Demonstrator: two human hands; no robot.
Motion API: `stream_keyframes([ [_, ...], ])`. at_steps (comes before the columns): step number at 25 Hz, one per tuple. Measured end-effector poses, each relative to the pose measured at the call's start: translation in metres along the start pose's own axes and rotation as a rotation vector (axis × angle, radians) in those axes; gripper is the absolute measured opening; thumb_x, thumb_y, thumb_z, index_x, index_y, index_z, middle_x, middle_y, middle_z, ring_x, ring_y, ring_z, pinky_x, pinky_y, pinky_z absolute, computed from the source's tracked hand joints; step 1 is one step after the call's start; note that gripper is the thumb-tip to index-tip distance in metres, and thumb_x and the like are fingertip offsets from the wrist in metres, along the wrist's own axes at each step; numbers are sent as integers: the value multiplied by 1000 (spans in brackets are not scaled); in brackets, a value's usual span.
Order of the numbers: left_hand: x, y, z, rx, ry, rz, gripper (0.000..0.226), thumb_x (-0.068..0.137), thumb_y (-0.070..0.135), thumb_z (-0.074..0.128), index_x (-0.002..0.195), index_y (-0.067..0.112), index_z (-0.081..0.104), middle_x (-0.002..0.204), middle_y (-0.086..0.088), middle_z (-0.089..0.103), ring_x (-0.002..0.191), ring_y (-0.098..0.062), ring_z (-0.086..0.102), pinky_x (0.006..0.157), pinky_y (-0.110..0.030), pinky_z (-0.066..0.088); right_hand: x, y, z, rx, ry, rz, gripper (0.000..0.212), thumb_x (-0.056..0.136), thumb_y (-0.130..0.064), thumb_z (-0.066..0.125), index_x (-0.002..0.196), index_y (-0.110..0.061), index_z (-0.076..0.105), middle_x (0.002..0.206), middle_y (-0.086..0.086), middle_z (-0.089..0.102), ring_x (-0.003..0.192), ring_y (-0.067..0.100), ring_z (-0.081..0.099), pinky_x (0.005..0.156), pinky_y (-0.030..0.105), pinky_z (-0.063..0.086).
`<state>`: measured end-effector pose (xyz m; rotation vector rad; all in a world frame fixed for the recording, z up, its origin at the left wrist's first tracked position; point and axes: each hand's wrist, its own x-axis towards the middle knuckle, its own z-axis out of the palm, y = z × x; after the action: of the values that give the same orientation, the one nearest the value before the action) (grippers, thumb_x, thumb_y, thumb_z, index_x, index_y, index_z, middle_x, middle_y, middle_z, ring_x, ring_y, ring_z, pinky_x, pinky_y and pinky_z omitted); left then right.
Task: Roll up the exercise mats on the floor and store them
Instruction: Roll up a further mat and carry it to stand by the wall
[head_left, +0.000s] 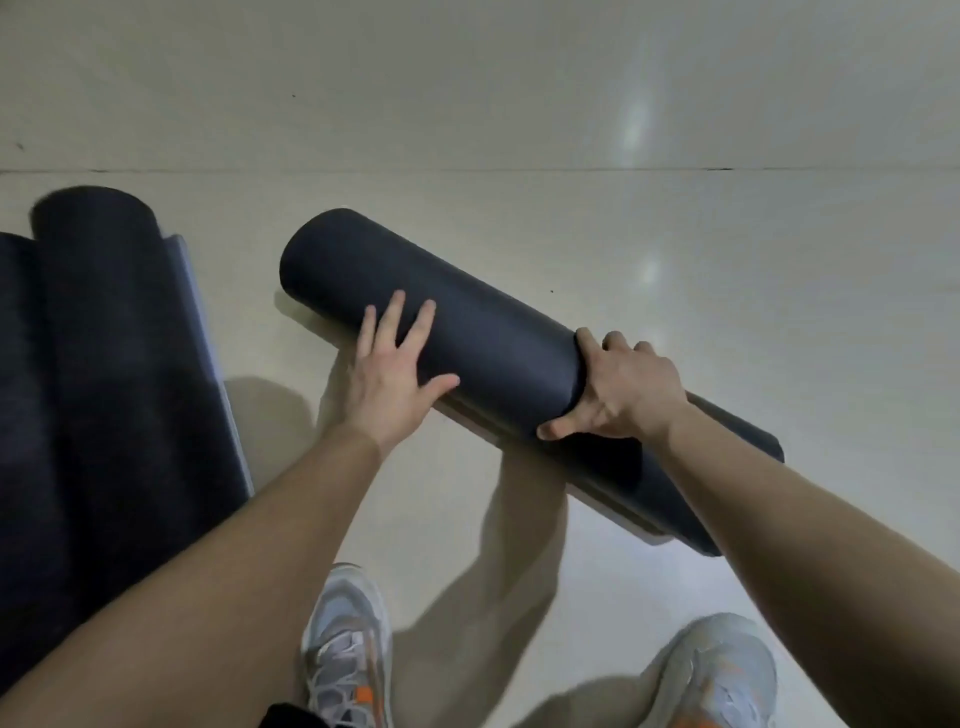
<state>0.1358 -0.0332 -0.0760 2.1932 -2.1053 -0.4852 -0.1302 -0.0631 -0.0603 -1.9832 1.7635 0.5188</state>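
At the bottom of the view stand two grey sport shoes with orange marks, the left shoe (345, 649) and the right shoe (719, 675), both on the pale shiny floor (519, 104). Two bare forearms reach forward from there. The left hand (389, 374) lies flat against the near side of the rolled mat (467, 332); its fingers are straight and spread and the thumb points to the side, so it presses and does not clasp. The right hand (623, 395) grasps the same roll further to the right, with the fingers curled over the top and the thumb on the near side. This mat is dark, almost black, with a smooth matte surface. It forms a thick cylinder lying on the floor on a diagonal, from upper left to lower right, and a loose edge shows along its near lower side. At the left edge, apart from it, lies a second mat (104, 364), also dark and a little blurred, with a lighter bluish border. Beyond both mats a thin seam crosses the floor.
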Motion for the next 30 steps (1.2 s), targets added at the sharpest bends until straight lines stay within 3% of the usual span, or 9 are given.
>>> stream_keyframes([
  [3, -42, 11, 11, -542, -265, -415, 115, 75, 75, 67, 156, 47, -11, 167, -3, 18, 144, -34, 38, 116, -47, 36, -36, -47, 33, 36, 88, 98, 124, 52, -82, 77, 149, -23, 26, 135, 10, 50, 119, 40, 52, 90, 55, 53],
  [5, -67, 32, 23, -768, -327, -543, 132, 58, 84, 72, 148, 56, -22, 161, -6, 37, 130, -33, 55, 109, -50, 45, -52, -63, 51, 37, 165, 117, 122, 62, -75, 75, 155, -20, 19, 148, 15, 43, 130, 44, 46, 101, 60, 47],
  [10, -74, 64, 29, -347, -222, -547, 116, 85, 63, 67, 160, 19, -10, 150, -17, 47, 131, -37, 52, 100, -47, 46, -93, -22, 81, 130, 276, 64, 92, 88, -75, 48, 162, -29, 15, 168, 9, 24, 153, 35, 24, 122, 58, 22],
  [13, -76, 75, 14, -181, -225, -477, 112, 86, 65, 64, 160, 9, 2, 153, -17, 39, 131, -36, 50, 96, -44, 47, -137, 7, 97, 258, 267, 447, 98, 81, -90, 38, 156, -30, 18, 163, 14, 23, 148, 44, 23, 114, 68, 21],
  [15, -71, 75, 4, -99, -197, -432, 108, 82, 66, 68, 157, 8, 16, 155, -16, 33, 133, -35, 46, 98, -43, 45, -156, 14, 106, 602, 198, 747, 117, 73, -92, 51, 158, -23, 9, 163, 17, 16, 146, 49, 24, 112, 69, 28],
  [17, -61, 68, -10, -57, -135, -371, 99, 82, 66, 68, 154, 13, 25, 157, -14, 28, 135, -34, 41, 102, -44, 43, -164, 8, 114, 980, 199, 839, 122, 77, -76, 69, 160, -16, 1, 158, 25, 24, 136, 52, 39, 109, 63, 40],
  [22, 16, 4, -30, -79, 40, -389, 81, 93, 55, 58, 155, 15, 26, 159, -15, 26, 141, -38, 30, 106, -54, 42, -147, 6, 119, 1212, 440, 830, 107, 77, -59, 79, 154, -21, 17, 148, 21, 40, 126, 46, 52, 104, 56, 48],
  [27, 105, -71, -46, -316, 48, -522, 112, 78, 66, 71, 160, 17, 12, 167, -8, 13, 153, -31, 11, 122, -49, 19, -130, 1, 119, 1347, 618, 1032, 106, 67, -61, 86, 148, -14, 37, 148, 9, 40, 122, 35, 59, 101, 48, 53],
  [30, 136, -93, -51, -449, 92, -508, 109, 72, 63, 76, 157, 19, 24, 161, -6, 31, 148, -31, 29, 120, -46, 27, -124, -2, 112, 1337, 557, 1085, 108, 72, -64, 82, 153, -16, 30, 147, 11, 31, 117, 38, 57, 101, 46, 49],
])
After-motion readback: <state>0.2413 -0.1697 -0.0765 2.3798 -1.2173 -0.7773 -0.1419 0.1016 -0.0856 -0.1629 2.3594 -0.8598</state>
